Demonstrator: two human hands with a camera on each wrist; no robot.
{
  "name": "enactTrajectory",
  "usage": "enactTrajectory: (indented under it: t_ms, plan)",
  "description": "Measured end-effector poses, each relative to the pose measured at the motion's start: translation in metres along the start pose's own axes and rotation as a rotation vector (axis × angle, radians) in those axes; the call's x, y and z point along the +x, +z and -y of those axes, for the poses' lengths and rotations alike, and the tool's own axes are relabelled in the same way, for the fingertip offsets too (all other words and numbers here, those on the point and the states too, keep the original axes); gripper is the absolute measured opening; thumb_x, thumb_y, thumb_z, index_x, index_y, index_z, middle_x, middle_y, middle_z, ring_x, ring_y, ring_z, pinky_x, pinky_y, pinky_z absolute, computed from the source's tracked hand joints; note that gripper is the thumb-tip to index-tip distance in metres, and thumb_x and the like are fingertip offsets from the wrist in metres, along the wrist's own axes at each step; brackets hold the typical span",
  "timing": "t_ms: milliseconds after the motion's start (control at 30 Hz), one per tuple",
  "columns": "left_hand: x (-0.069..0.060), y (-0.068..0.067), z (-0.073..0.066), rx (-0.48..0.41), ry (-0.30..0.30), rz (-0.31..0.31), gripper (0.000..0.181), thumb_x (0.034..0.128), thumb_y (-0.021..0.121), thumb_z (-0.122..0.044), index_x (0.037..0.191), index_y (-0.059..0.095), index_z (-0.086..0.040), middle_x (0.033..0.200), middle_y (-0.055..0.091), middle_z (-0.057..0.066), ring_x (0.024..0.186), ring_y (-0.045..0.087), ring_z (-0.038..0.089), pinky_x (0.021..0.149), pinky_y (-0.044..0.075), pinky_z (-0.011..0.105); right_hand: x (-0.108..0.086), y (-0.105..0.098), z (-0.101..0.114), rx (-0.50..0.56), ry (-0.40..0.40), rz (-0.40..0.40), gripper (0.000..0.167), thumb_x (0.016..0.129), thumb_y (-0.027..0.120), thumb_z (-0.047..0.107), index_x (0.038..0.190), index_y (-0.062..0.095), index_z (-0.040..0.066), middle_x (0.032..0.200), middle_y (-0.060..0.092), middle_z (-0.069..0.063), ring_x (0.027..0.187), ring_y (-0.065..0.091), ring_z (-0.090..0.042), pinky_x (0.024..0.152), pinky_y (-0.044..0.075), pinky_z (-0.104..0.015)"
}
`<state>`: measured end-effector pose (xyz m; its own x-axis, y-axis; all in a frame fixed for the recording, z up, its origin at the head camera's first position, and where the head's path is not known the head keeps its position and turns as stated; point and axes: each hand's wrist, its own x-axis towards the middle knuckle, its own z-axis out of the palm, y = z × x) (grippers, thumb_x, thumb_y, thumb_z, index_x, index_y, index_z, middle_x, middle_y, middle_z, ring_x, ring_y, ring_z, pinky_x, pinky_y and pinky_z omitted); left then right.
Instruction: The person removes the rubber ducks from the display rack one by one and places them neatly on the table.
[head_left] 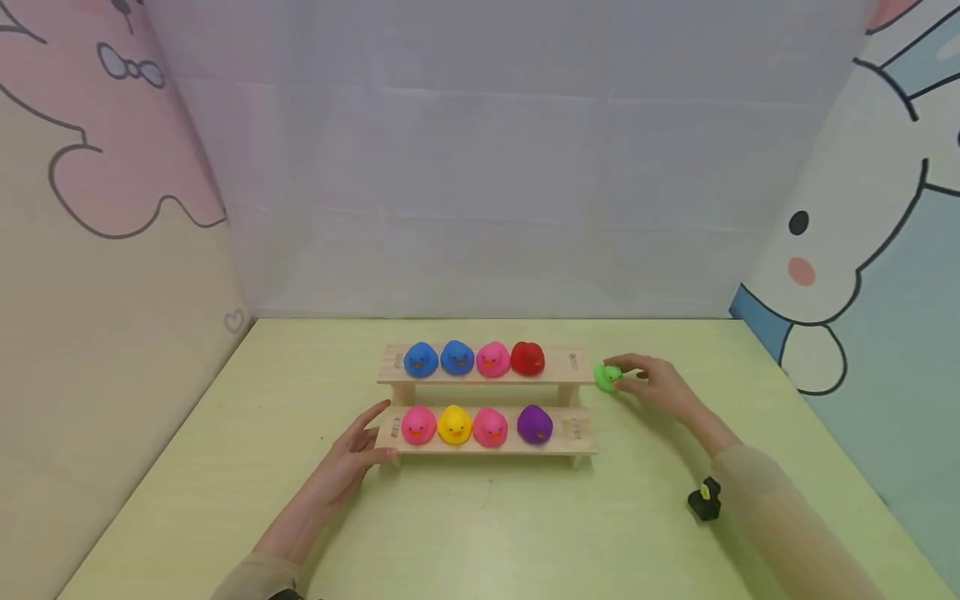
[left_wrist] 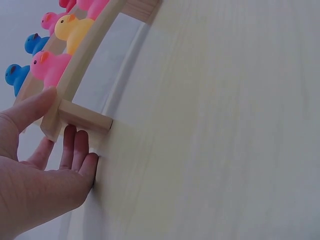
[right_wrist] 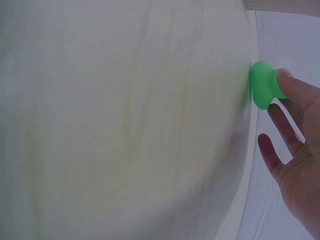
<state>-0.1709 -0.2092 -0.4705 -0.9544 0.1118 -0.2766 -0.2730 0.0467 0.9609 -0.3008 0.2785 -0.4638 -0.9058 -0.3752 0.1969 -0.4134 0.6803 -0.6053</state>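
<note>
A two-tier wooden stand (head_left: 491,447) holds several rubber ducks in two rows. On the upper tier are two blue ducks (head_left: 421,360), a pink duck (head_left: 492,359) and a red duck (head_left: 528,359). Below them sit two pink ducks, a yellow duck (head_left: 454,425) between them, and a purple duck (head_left: 535,424). My left hand (head_left: 348,454) grips the left end of the lower board, thumb near a pink duck in the left wrist view. To the right of the stand, my right hand (head_left: 660,386) pinches a green rubber duck (right_wrist: 265,86) by its head, low at the tabletop.
The pale yellow-green table (head_left: 487,533) stretches to a white cloth backdrop (head_left: 480,208). Cartoon-printed panels (head_left: 885,250) stand along both sides. A small black device (head_left: 705,498) is beside my right cuff.
</note>
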Motion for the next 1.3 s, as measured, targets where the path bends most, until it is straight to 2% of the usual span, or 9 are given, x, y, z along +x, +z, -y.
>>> enactTrajectory:
  t_ms: [333,667,1033,1300]
  plan:
    - [-0.001,-0.001,0.001,0.007,0.019,0.015,0.079,0.0897,0.067,-0.010,0.155,0.027,-0.028,0.145,0.047,0.017,0.120,0.055,0.017,0.119,0.025,0.043,-0.002,0.000,-0.001,0.010,0.025,0.015,0.040,0.092,0.070,0.018,0.131,0.064,0.009,0.129,0.067,-0.016,0.113,0.063,-0.037,0.094,0.051,-0.055]
    - [0.001,-0.002,0.004,-0.001,0.007,0.007,0.079,0.0892,0.066,-0.008,0.155,0.028,-0.028,0.147,0.045,0.018,0.127,0.052,0.023,0.122,0.021,0.049,-0.003,0.001,-0.001,0.019,0.023,0.002,0.042,0.092,0.070,0.018,0.132,0.062,0.009,0.131,0.065,-0.017,0.113,0.063,-0.037,0.093,0.052,-0.054]
    - [0.001,0.000,0.000,-0.001,-0.011,-0.013,0.078,0.0893,0.067,-0.009,0.154,0.029,-0.029,0.147,0.045,0.018,0.128,0.051,0.024,0.123,0.019,0.052,0.000,-0.004,0.004,0.015,0.022,-0.011,0.043,0.090,0.071,0.018,0.132,0.063,0.008,0.132,0.065,-0.016,0.114,0.062,-0.037,0.094,0.051,-0.055]
    - [0.000,0.001,0.001,0.006,-0.001,-0.012,0.079,0.0892,0.067,-0.009,0.155,0.028,-0.028,0.147,0.044,0.019,0.127,0.051,0.023,0.123,0.020,0.052,0.002,-0.011,0.007,-0.020,0.022,-0.018,0.042,0.091,0.070,0.017,0.132,0.062,0.010,0.134,0.064,-0.015,0.115,0.062,-0.037,0.095,0.050,-0.057]
